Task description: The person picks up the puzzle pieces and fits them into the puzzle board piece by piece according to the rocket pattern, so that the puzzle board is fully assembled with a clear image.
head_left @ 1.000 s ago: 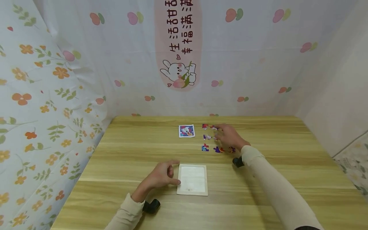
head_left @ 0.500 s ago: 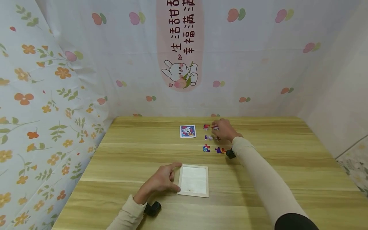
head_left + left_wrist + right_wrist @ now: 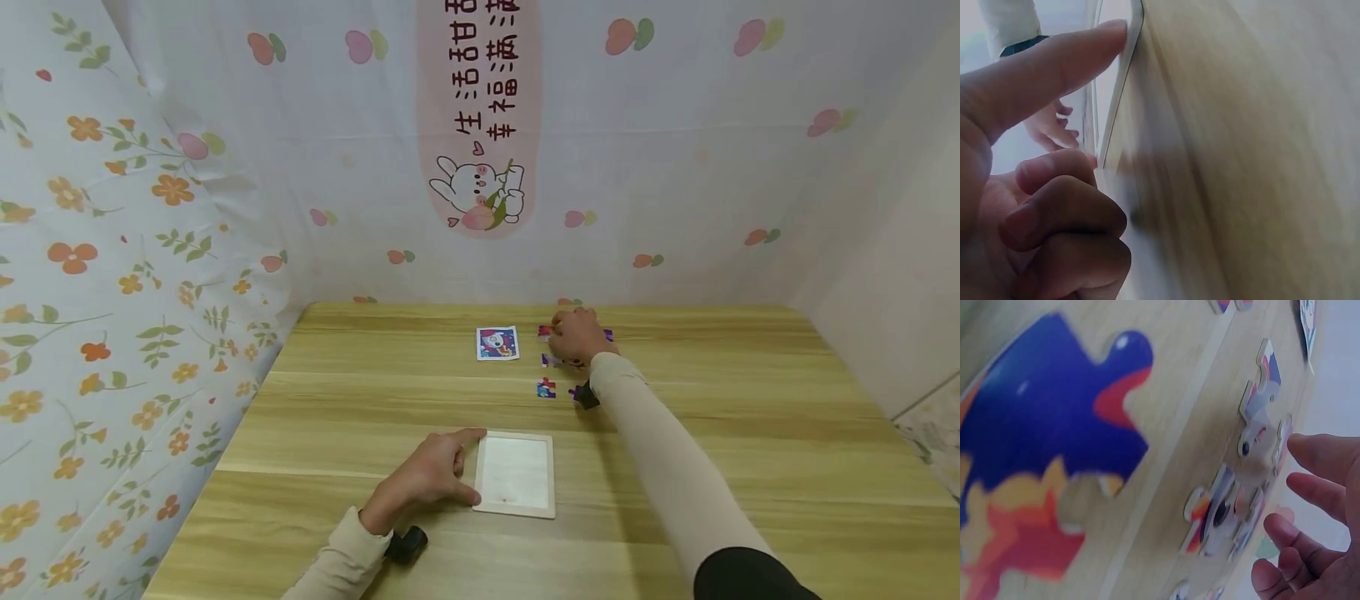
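Observation:
My left hand (image 3: 431,471) rests at the left side of a shallow pale square tray (image 3: 552,479). Its straight thumb (image 3: 1066,65) touches the rim at the near corner, while the index fingertip reaches the far left corner; the other fingers are curled. Over the jigsaw pieces (image 3: 546,388) at the back of the table is my right hand (image 3: 581,335). In the right wrist view its thumb (image 3: 1322,456) is at the edge of a jigsaw piece (image 3: 1280,447), the fingers spread apart; contact is unclear. The hand hides several pieces in the head view.
A small printed picture card (image 3: 497,343) lies left of the jigsaw pieces. One large blue and orange jigsaw piece (image 3: 1041,425) is close to the right wrist camera. A patterned cloth (image 3: 360,167) hangs behind the wooden table (image 3: 360,400).
My right hand has shifted left over the back row, and a piece to its right now shows. The left thumb has slid down to the tray's near corner. The head view has turned slightly.

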`<action>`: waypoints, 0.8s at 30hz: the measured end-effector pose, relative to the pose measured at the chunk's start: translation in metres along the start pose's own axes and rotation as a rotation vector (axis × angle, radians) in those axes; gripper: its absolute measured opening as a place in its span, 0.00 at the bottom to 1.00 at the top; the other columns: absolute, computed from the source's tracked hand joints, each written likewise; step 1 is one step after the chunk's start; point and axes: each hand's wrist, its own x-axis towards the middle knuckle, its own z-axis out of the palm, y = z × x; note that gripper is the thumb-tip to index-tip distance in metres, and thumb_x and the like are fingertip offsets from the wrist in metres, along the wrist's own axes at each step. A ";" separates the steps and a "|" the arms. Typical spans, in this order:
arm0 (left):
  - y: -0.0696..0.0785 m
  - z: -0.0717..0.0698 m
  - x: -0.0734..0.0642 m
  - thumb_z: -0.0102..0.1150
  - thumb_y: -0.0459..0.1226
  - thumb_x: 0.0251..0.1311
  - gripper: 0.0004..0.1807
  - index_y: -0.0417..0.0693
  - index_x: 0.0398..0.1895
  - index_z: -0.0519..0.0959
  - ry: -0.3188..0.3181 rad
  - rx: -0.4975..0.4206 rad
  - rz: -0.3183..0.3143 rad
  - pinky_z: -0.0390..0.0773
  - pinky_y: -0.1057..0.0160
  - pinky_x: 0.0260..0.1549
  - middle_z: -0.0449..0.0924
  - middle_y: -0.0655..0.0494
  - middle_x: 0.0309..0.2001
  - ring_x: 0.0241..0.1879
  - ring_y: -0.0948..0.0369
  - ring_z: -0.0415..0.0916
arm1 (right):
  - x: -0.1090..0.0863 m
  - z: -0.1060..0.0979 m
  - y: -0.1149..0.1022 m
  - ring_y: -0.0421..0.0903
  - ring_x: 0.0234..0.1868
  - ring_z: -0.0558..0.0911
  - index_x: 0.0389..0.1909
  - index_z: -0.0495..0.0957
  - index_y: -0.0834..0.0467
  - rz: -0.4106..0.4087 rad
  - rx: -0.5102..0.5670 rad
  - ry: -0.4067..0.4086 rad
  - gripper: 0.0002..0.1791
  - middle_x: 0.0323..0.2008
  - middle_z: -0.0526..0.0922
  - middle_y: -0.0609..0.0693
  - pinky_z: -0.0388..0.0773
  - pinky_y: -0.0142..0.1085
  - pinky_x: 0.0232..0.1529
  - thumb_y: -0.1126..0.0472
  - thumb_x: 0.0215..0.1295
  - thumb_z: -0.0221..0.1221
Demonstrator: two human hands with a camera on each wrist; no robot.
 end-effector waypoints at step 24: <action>0.001 -0.002 0.002 0.82 0.38 0.38 0.48 0.45 0.69 0.72 -0.015 0.078 -0.040 0.62 0.71 0.19 0.66 0.64 0.17 0.18 0.69 0.61 | 0.008 0.008 -0.004 0.60 0.47 0.72 0.44 0.72 0.62 0.056 0.188 0.068 0.08 0.48 0.76 0.62 0.73 0.48 0.42 0.70 0.65 0.53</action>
